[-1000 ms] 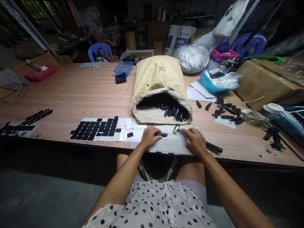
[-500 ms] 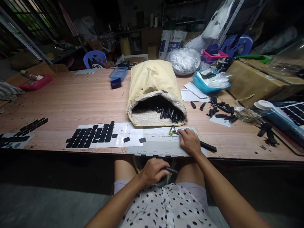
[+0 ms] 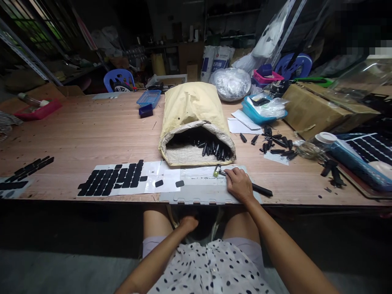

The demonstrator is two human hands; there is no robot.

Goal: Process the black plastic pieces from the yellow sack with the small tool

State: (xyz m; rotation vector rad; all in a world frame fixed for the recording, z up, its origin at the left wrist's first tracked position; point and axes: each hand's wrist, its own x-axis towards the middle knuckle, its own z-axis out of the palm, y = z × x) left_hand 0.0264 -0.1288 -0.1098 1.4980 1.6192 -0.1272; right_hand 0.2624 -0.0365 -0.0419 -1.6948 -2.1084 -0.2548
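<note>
At the front of the table [image 3: 116,126] — right hand [image 3: 239,184] closed round small hammer [image 3: 261,190], near open sack [image 3: 192,104]; left hand [image 3: 189,223] lower — can't tell its grip.

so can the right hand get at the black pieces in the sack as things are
Probably not without letting go: the right hand is closed around the hammer. The way looks free, though: the black pieces lie in the open mouth of the yellow sack, beyond the hand.

Dim light; barred window [image 3: 38,30] upper left; blue chair [image 3: 118,74] behind wood-grain table [image 3: 101,134]; shadowed grey floor [image 3: 76,271].
</note>
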